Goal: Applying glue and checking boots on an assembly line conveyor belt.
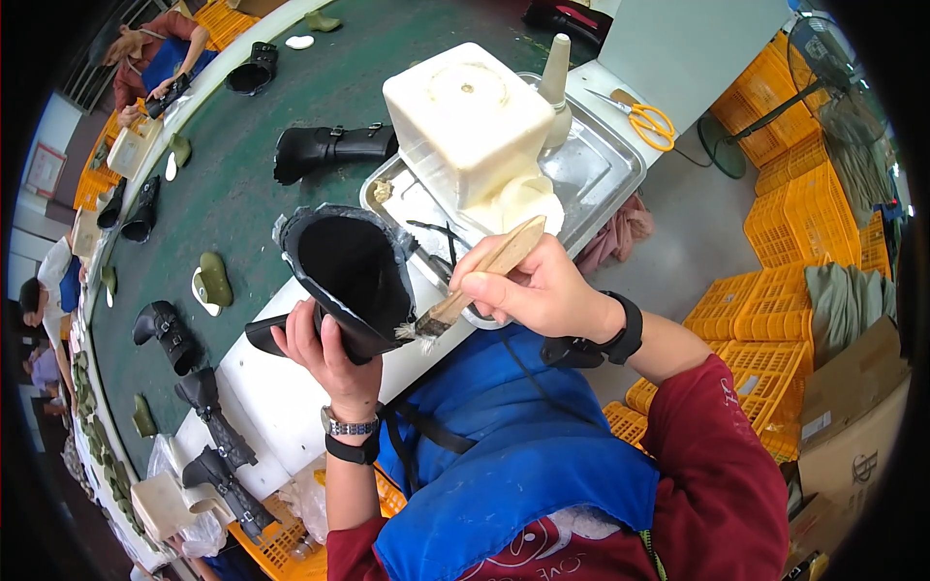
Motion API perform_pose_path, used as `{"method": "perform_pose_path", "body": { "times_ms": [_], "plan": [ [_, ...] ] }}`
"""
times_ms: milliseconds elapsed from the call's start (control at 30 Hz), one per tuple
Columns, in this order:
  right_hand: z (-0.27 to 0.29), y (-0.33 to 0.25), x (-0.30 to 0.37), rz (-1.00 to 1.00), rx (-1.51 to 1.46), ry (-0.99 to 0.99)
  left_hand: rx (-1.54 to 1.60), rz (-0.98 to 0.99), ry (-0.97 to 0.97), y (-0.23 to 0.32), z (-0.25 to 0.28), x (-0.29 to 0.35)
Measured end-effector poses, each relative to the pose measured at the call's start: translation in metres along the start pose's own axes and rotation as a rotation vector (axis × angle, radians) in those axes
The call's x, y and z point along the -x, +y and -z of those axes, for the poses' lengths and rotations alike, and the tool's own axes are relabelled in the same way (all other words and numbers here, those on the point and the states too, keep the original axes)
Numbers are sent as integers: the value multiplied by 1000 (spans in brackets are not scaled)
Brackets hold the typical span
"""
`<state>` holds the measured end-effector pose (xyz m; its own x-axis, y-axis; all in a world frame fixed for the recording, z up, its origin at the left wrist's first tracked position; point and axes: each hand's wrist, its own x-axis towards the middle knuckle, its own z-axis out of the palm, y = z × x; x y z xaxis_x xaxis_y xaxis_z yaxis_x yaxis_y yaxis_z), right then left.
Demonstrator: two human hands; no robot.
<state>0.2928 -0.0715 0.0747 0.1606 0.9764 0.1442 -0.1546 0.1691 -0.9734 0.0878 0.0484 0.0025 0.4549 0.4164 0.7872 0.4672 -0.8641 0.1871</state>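
My left hand grips a black boot from below, its wide opening turned up toward me. Pale, rough material lines the boot's rim. In my right hand is a wooden-handled brush, pinched between thumb and fingers. The brush's whitish bristles are at the boot's near right edge; whether they touch it I cannot tell. Beyond my hands, a white plastic container with a cut opening sits on a metal tray. A grey-beige squeeze bottle stands behind it.
Yellow-handled scissors lie right of the tray. Another black boot rests on the green conveyor, with more boots and green insole-shaped pieces along it. Orange crates and a fan stand right. Co-workers work far left.
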Motion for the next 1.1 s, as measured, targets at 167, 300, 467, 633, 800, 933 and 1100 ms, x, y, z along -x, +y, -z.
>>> {"method": "perform_pose_path", "body": {
  "times_ms": [167, 300, 467, 633, 800, 933, 1100],
  "plan": [
    [3, 13, -1, -176, -115, 100, -64, -22, 2, -2, 1, 1],
    [5, 26, -3, -41, -116, 74, -31, 9, 6, 0, 5, 3],
    [6, 25, -7, 300, 435, 91, -19, -5, -18, 0, 9, 2],
    [15, 11, -10, 354, 371, 197, 60, 67, -83, 2, 12, 0],
    [13, 20, -8, 21, -82, 239, 154, 189, -100, 10, 17, 5],
    [20, 33, -16, 49, -100, 348, 336, 354, -78, 13, 20, 13],
    [29, 27, -14, 83, -215, 426, 348, 345, -99, 10, 20, 16]
  ]
}}
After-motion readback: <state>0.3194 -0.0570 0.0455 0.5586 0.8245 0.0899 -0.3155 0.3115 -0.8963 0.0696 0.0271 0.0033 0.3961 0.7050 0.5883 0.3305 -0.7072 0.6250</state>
